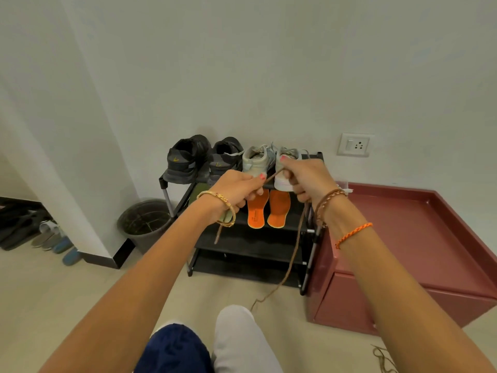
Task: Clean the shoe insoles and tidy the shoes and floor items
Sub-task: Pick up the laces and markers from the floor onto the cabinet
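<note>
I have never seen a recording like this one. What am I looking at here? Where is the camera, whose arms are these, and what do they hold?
There is no machine here. A person wears one wide-angle camera on the head, so you look forward and down along that person's own arms. The left hand and the right hand each grip a brown shoelace, stretched between them; its long end hangs down to the floor. Behind the hands stands a black shoe rack. On its top shelf are dark shoes and light sneakers; on the shelf below lie two orange insoles. A dark red cabinet stands to the right, a dark pot to the left.
</note>
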